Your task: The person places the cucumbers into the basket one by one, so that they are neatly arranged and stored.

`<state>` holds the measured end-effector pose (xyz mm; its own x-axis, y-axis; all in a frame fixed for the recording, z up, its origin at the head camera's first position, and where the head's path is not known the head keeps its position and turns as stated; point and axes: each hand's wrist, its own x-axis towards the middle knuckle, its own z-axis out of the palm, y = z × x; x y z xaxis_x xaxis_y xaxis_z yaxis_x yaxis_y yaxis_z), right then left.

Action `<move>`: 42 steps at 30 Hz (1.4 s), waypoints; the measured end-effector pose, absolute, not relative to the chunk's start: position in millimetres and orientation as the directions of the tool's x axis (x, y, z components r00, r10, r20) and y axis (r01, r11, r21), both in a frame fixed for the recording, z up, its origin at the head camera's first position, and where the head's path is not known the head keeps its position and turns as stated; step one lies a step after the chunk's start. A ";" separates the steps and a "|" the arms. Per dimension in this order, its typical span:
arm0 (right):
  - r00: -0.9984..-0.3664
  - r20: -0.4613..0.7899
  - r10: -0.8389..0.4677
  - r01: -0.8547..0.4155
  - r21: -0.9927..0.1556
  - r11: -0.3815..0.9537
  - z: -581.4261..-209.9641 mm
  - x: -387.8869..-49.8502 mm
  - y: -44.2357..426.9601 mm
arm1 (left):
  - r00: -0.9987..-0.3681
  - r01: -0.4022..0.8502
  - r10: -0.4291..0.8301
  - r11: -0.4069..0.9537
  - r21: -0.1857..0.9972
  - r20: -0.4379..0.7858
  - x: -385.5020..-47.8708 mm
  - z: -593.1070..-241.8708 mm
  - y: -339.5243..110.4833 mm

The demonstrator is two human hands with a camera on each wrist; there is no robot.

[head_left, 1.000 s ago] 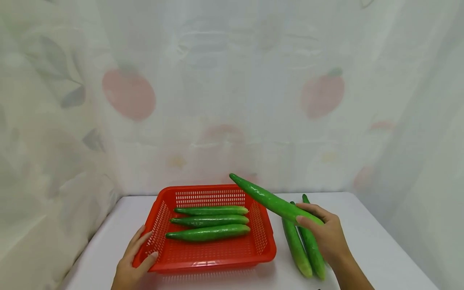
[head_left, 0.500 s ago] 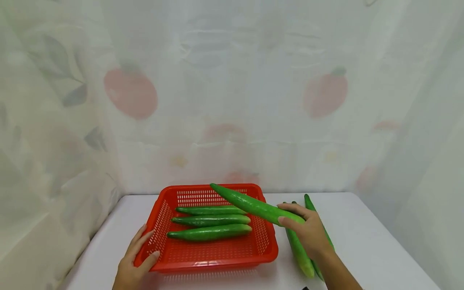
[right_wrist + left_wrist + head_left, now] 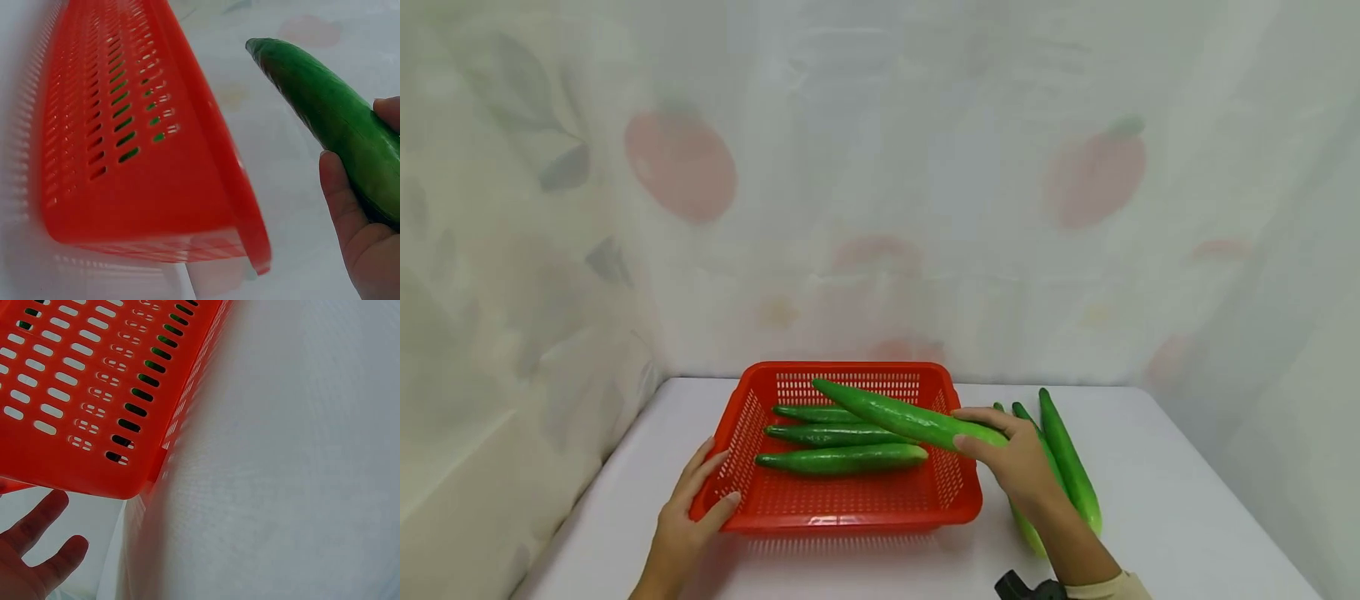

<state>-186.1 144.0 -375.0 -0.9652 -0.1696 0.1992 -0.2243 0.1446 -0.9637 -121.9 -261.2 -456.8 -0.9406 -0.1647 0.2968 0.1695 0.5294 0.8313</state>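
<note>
My right hand [image 3: 1021, 467] pinches a long green cucumber [image 3: 895, 415] by its paler end, thumb on the near side. The cucumber slants over the right part of a red plastic basket [image 3: 835, 523], its dark tip pointing left. In the right wrist view the cucumber [image 3: 331, 103] stands clear of the basket's rim [image 3: 219, 134]. Inside the basket three cucumbers [image 3: 842, 459] lie side by side, the back ones partly hidden by the held one. My left hand [image 3: 683, 512] rests at the basket's left side with fingers spread and fairly straight; its fingertips [image 3: 57, 499] meet the rim.
Three more cucumbers [image 3: 1070, 462] lie on the white table [image 3: 1165, 500] right of the basket, partly behind my right forearm. A pale curtain [image 3: 880, 208] with fruit prints hangs behind and along both sides. A black device [image 3: 1028, 587] shows at my right wrist.
My right hand has carried the cucumber leftward from above the table cucumbers to over the basket, and it now slopes less. My left hand stays at the basket. The head view has shifted slightly.
</note>
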 end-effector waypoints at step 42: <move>-0.896 0.073 -0.439 -0.197 -0.949 0.246 -401.8 -215.8 81.2 | -0.911 0.280 -0.146 0.468 0.838 0.386 -125.4 -458.0 -261.8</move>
